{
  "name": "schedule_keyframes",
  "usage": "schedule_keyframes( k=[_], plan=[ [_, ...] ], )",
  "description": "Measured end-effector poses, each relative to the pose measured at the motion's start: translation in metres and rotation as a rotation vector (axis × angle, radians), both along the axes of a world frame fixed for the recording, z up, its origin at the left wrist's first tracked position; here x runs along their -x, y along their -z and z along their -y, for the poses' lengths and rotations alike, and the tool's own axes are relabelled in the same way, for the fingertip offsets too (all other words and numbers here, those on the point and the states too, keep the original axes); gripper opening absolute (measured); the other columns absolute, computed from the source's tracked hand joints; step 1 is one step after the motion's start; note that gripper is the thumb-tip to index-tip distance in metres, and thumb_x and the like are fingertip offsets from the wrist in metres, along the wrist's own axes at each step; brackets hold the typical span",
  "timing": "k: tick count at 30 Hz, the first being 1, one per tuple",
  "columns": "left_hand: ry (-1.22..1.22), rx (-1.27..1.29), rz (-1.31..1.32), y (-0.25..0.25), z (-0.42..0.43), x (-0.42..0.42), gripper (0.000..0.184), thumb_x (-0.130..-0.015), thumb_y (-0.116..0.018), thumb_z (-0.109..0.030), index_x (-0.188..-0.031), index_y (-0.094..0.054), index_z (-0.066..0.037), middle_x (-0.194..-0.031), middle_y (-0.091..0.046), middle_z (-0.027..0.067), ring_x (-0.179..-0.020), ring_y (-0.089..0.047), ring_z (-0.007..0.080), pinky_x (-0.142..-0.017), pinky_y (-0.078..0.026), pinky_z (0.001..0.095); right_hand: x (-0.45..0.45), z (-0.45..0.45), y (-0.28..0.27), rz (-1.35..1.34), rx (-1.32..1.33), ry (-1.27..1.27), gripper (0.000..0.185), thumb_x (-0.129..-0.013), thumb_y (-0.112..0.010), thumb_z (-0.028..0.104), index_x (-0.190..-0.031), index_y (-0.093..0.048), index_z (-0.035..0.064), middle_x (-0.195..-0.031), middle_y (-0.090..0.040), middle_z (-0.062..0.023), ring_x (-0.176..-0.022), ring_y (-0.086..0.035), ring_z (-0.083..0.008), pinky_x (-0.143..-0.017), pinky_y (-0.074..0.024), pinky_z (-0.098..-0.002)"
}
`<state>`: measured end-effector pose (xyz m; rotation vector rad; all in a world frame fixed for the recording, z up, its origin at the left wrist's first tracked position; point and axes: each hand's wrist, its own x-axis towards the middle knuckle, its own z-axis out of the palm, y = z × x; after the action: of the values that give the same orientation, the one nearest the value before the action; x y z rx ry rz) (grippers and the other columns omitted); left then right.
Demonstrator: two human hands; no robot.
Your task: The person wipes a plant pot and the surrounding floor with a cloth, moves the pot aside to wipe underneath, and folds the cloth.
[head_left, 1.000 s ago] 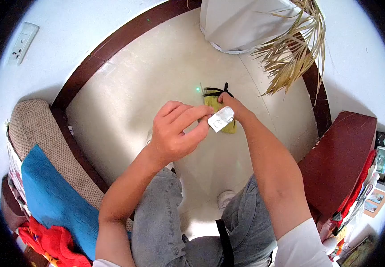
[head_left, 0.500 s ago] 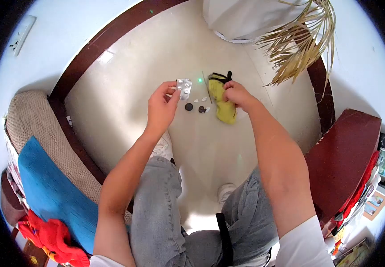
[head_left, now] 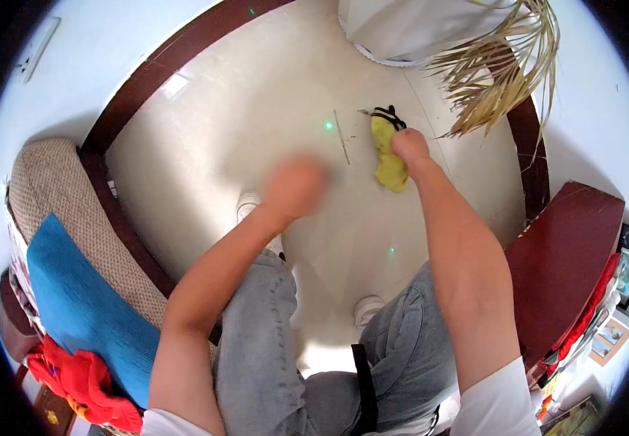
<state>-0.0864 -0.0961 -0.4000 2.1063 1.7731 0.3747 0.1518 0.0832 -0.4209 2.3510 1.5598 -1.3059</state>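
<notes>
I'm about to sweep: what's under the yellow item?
Pale floor shows around the yellow item; the right hand covers part of its edge. Anything directly beneath is hidden.

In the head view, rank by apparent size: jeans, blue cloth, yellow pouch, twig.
1. Jeans, though nearness to the camera enlarges them
2. Blue cloth
3. Yellow pouch, partly covered by the right hand
4. Twig, a thin line

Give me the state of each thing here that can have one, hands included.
Pouch: limp, in the right hand; mouth open or closed, cannot tell.
Right hand: closed on the pouch.
Left hand: blurred; open or closed, cannot tell.
Twig: lying on the floor.
Fronds: dry, drooping.
Red cloth: crumpled.
</notes>
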Motion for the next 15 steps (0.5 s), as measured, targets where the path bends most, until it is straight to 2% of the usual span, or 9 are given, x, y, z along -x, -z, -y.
schedule_keyframes(
  k=[2,5,11,15],
  plan=[
    [0.047,-0.038,-0.022,0.022,-0.007,-0.010,0.021,-0.083,-0.074,-0.023,-0.097,-0.068,-0.009,-0.096,-0.064,0.0102,-0.092,-0.065,0.0299,-0.078,-0.054,0.0452,-0.001,0.000,0.007,-0.003,-0.025,-0.025,0.043,-0.085,-0.052,0.021,-0.116,-0.070,-0.0028,-0.119,-0.070,-0.0267,-0.115,-0.066,-0.0423,-0.098,-0.0508,-0.0449],
    [0.057,-0.019,-0.001,0.034,-0.017,-0.023,0.023,-0.082,-0.076,-0.024,-0.098,-0.068,-0.009,-0.094,-0.065,0.0103,-0.091,-0.065,0.0297,-0.079,-0.053,0.0449,-0.004,0.000,0.017,-0.134,-0.029,0.042,0.025,-0.080,-0.055,0.010,-0.099,-0.067,-0.0021,-0.089,-0.068,-0.0122,-0.082,-0.064,-0.0249,-0.073,-0.0510,-0.0396],
    [0.058,0.053,0.002,0.025,-0.027,-0.027,0.024,-0.078,-0.079,-0.020,-0.097,-0.069,-0.008,-0.092,-0.067,0.0105,-0.093,-0.068,0.0304,-0.080,-0.055,0.0448,-0.006,-0.001,0.024,-0.137,-0.053,0.054,0.017,-0.073,-0.059,0.006,-0.088,-0.064,0.0022,-0.080,-0.063,-0.0084,-0.073,-0.058,-0.0207,-0.064,-0.0457,-0.0362],
    [0.057,0.069,0.072,0.034,-0.022,-0.018,0.024,-0.076,-0.080,-0.017,-0.094,-0.068,-0.007,-0.093,-0.068,0.0114,-0.090,-0.069,0.0335,-0.079,-0.056,0.0463,-0.009,-0.001,0.024,-0.146,-0.044,0.023,0.016,-0.072,-0.061,0.006,-0.087,-0.063,0.0030,-0.079,-0.062,-0.0076,-0.072,-0.057,-0.0200,-0.063,-0.0441,-0.0357]
  ],
)
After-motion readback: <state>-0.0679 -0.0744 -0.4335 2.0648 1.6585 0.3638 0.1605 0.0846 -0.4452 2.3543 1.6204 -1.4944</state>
